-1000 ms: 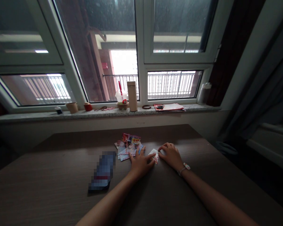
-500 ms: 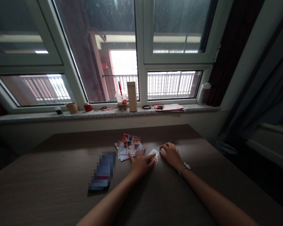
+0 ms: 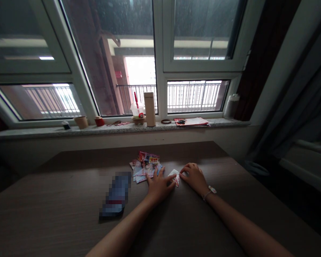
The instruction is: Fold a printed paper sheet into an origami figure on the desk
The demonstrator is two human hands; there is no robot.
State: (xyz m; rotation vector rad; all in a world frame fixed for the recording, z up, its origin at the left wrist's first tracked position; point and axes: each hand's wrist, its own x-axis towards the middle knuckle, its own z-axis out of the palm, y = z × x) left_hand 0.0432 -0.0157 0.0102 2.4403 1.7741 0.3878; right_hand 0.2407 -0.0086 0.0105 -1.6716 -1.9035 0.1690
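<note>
A small folded piece of printed paper point(image 3: 175, 176) lies on the dark wooden table point(image 3: 69, 200) between my two hands. My left hand point(image 3: 158, 185) rests flat beside it, fingers spread, fingertips touching its left edge. My right hand point(image 3: 194, 177) lies on the paper's right side with fingers curled down, pressing its edge. A bracelet sits on my right wrist. Just behind my left hand lies a small pile of colourful printed paper pieces point(image 3: 144, 166).
A dark blurred flat object point(image 3: 116, 195) lies on the table to the left. The stone windowsill point(image 3: 37, 132) carries a tall tumbler point(image 3: 150, 109), a plastic cup with a straw point(image 3: 137, 111), small pots, scissors point(image 3: 173, 121) and papers point(image 3: 192, 121). Curtains hang at right.
Almost nothing differs. My right hand has shifted very slightly on the folded paper; my left hand stays where it was.
</note>
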